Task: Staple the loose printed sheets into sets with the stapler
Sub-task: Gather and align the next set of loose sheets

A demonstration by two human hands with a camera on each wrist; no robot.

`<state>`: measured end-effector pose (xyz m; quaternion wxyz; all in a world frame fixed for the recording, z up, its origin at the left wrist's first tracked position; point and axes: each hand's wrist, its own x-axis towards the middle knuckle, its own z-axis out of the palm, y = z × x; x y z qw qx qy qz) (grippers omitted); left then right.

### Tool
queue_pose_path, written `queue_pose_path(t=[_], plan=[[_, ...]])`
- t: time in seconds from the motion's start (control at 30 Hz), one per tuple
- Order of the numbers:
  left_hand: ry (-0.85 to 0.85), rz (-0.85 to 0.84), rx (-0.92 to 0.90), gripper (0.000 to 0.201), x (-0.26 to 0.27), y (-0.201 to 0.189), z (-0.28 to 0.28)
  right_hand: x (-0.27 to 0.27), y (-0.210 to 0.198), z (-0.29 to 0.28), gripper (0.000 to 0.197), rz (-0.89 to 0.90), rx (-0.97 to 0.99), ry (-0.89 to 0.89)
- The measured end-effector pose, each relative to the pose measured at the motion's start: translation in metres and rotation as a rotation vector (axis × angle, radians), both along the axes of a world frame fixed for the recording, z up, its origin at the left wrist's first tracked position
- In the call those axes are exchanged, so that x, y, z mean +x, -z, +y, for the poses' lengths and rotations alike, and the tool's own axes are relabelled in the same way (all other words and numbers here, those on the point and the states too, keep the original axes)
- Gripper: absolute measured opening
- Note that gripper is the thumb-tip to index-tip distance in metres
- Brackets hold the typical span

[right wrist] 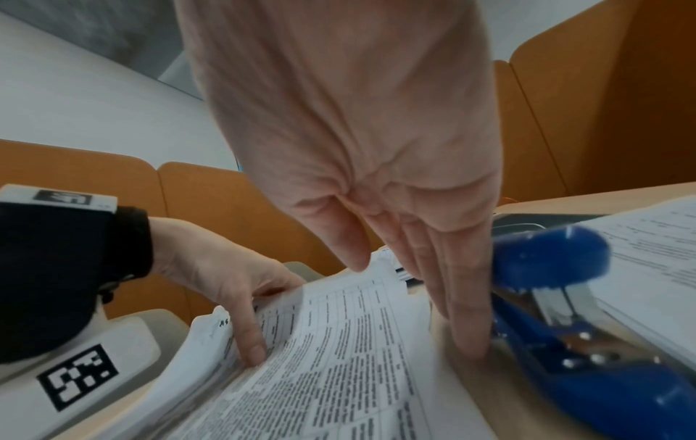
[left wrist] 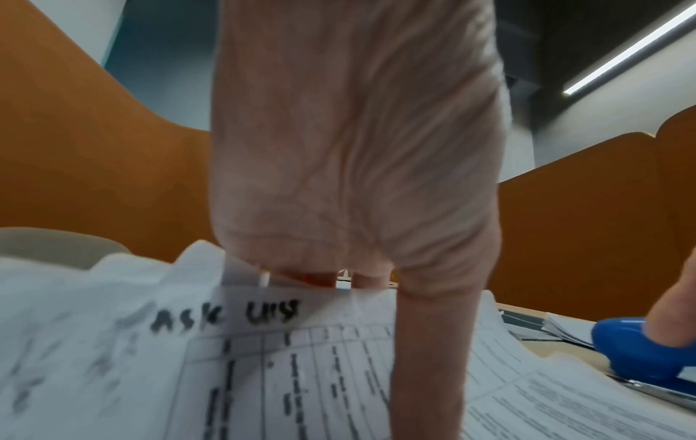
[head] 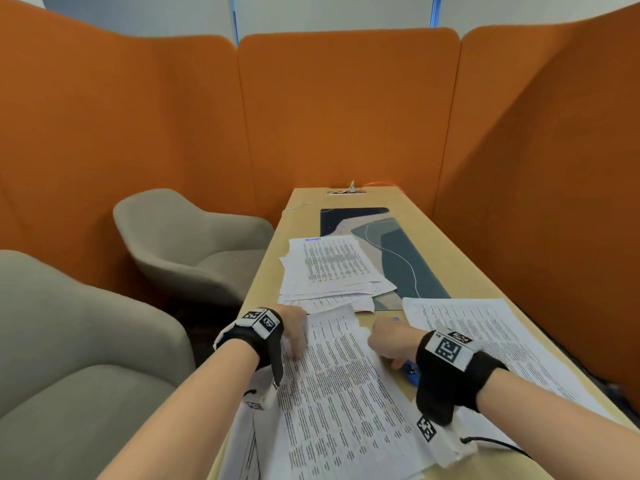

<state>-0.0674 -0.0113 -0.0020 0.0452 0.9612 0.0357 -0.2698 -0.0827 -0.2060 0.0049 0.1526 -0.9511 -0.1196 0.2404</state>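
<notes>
Nearest the viewer, two bare forearms reach over a long pale wooden table (head: 450, 244), each wrist wrapped in a black band carrying white blocks printed with square black-and-white marker codes. Between them lies the working stack of printed sheets (head: 339, 393), dense tables in small type too fine to read; its long axis runs away from the viewer. Handwriting in black marker on the top corner of this stack reads "ASK" followed by a second word that cannot be made out, seen from the left wrist. The left hand (head: 294, 332) pinches the stack's far left corner, thumb on top and fingers curled under the lifted edges. The right hand (head: 391, 342) reaches down beside the blue stapler (right wrist: 572, 321), fingers extended and relaxed, their tips at the stapler's side and the tabletop; no grip shows. The stapler lies on the table just right of the working stack, its long axis roughly parallel to the sheets, metal staple channel exposed between its blue top and blue base. Three paper groups are visible: the working stack, a fanned pile (head: 332, 271) farther along the table, and another stack (head: 491, 341) to the right. A dark patterned desk mat (head: 408, 258) lies under the far pile. Two grey armchairs (head: 187, 244) stand left, against orange partition panels.
</notes>
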Motion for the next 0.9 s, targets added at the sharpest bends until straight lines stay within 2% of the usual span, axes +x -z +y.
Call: queue_pose_path(t=[0.03,0.1,0.23,0.3,0.37,0.43,0.47,0.5,0.53,0.6,0.67,0.7,0.8,0.9], plan=[[0.026,-0.025,0.019,0.059,0.0,0.002,-0.001,0.002,0.003,-0.001,0.024,-0.002,0.058,0.05],[0.038,-0.127,0.022,0.059,-0.005,-0.003,-0.001,0.003,0.008,-0.003,0.035,0.033,0.167,0.127],[-0.002,-0.356,-0.284,0.046,-0.015,-0.039,0.01,0.013,0.016,-0.008,0.049,0.043,0.534,0.282],[-0.009,-0.471,-0.406,0.032,-0.019,-0.06,0.017,0.016,0.009,-0.007,0.043,0.06,0.7,0.348],[-0.022,-0.642,-0.416,0.019,-0.02,-0.071,0.021,0.012,-0.007,-0.007,0.029,0.086,0.875,0.411],[-0.08,-0.933,-0.268,0.026,-0.02,-0.077,0.022,0.016,-0.018,-0.01,0.025,0.092,1.039,0.434],[-0.137,-1.097,-0.209,0.039,-0.022,-0.077,0.023,0.018,-0.024,-0.012,0.026,0.094,1.109,0.438],[-0.23,-1.216,-0.236,0.056,-0.024,-0.077,0.025,0.019,-0.03,-0.013,0.028,0.103,1.173,0.449],[-0.336,-1.251,-0.381,0.071,-0.027,-0.077,0.027,0.021,-0.036,-0.014,0.031,0.128,1.244,0.453],[-0.505,-1.112,-0.81,0.086,-0.032,-0.076,0.031,0.024,-0.046,-0.014,0.035,0.175,1.359,0.454],[-0.538,-0.933,-1.023,0.074,-0.033,-0.071,0.03,0.025,-0.056,-0.01,0.035,0.173,1.423,0.433],[-0.53,-0.945,-1.044,0.062,-0.031,-0.068,0.029,0.024,-0.062,-0.007,0.034,0.159,1.453,0.423],[-0.527,-1.197,-1.037,0.032,-0.033,-0.067,0.017,0.021,-0.075,0.003,0.028,0.099,1.551,0.392],[-0.473,-1.377,-1.004,0.03,-0.034,-0.059,0.007,0.013,-0.08,0.013,0.027,0.044,1.552,0.336]])
